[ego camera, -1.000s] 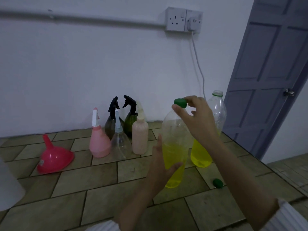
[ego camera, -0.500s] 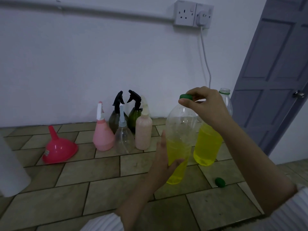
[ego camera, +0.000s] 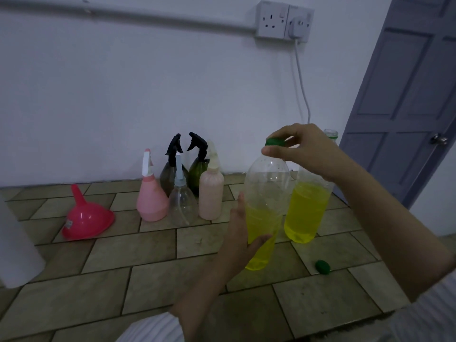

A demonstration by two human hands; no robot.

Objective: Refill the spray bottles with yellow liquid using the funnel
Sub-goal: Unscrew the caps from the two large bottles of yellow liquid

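Tiled floor (ego camera: pixel 153 287) fills the lower frame, white wall (ego camera: pixel 123 95) behind, grey door (ego camera: pixel 407 82) at 2 o'clock. White rounded object (ego camera: pixel 14 248) cut off at 9 o'clock, can't tell what it is.

Held bottle (ego camera: pixel 266 191), clear plastic, roughly half full of yellow liquid, upright at centre, slightly toward 4 o'clock. Left hand (ego camera: pixel 243 239) grips its lower body from the left, thumb wrapped across the front. Right hand (ego camera: pixel 304 150) comes in from 4 o'clock and pinches the green cap (ego camera: pixel 274 141) at the bottle's top, fingers curled round it.

Second bottle (ego camera: pixel 308 211) just behind, at the held bottle's 2 o'clock, uncapped, standing on the floor, yellow liquid about halfway up.

Spray bottles clustered at the held bottle's 9–10 o'clock, near the wall: pink one (ego camera: pixel 151 196), clear one (ego camera: pixel 182 201), beige one (ego camera: pixel 211 193) in front; two dark ones with black triggers (ego camera: pixel 172 169) (ego camera: pixel 198 166) behind.

Pink funnel (ego camera: pixel 86 215) at 9 o'clock, mouth-down, spout tilted up.

Loose green cap (ego camera: pixel 322 267) on the floor at 4 o'clock.
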